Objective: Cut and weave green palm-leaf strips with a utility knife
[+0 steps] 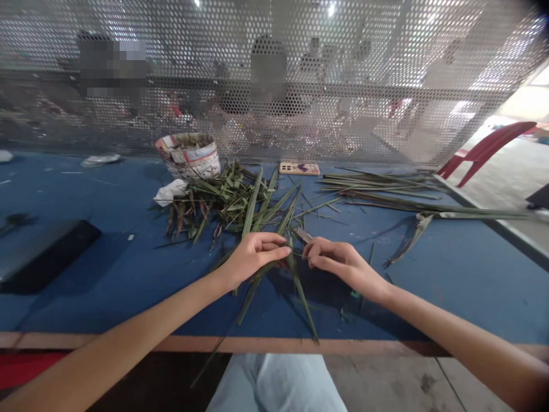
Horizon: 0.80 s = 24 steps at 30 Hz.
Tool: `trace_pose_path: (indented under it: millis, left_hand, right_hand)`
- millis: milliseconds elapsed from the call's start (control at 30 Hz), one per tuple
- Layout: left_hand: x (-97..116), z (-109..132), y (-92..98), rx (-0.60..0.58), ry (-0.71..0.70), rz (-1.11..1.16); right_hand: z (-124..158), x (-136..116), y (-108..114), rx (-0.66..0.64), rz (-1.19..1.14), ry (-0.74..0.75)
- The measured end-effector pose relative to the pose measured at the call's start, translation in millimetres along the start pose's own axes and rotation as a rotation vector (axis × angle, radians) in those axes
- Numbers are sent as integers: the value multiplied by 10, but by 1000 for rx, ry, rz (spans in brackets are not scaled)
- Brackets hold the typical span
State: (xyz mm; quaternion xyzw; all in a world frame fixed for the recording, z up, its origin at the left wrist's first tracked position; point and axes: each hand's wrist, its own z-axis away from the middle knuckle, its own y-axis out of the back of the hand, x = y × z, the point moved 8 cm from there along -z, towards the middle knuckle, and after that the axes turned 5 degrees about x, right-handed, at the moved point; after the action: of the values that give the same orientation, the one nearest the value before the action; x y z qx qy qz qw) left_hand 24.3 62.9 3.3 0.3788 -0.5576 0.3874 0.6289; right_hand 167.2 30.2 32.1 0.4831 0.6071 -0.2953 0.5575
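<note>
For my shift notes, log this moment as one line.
left hand: holds green leaf strips | right hand: pinches same strips | beside: leaf pile, blue table

pale blue jeans (light wash), bare forearms.

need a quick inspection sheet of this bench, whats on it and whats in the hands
surface: blue table top with a wooden front edge, scattered with leaf scraps
job's things: green leaf strips held between both hands; a heap of cut leaves and long leaf stalks lie beyond
clutter: crumpled white tissue, phone in a patterned case, flat black case, paper-covered tub
hands: left hand and right hand both pinch the strips, fingertips close together
cables: nothing seen
surroundings: perforated metal screen, blurred people beyond it, red plastic chair at right
</note>
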Motion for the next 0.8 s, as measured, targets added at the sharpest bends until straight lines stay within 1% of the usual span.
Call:
trace_pose_path:
  millis: [100, 167, 233, 300, 367, 467, 600, 800]
  left_hand:
    - [-14, -7, 5, -9, 21, 3]
    - [-15, -4, -4, -18, 25, -8]
    - [-15, -3, -3, -15, 21, -23]
    - [-20, -7, 7, -3, 17, -27]
    - [-26, -16, 22, 11, 16, -20]
    - [-32, -25, 36, 25, 19, -16]
    - [-23, -24, 32, 21, 18, -19]
    - [-20, -28, 49, 35, 15, -17]
  right_hand:
    - [-22, 47, 80, 54, -277, -67]
    - [-32, 92, 87, 53, -424, -115]
    - [-37, 139, 76, 44, -510, -163]
    - [-42, 175, 81, 61, -548, -189]
    - [-46, 207, 114, 113, -525, -194]
    - [-44, 255, 145, 166, -427, -208]
    - [-35, 262, 112, 146, -322, -218]
    - [-18, 142, 51, 113, -150, -148]
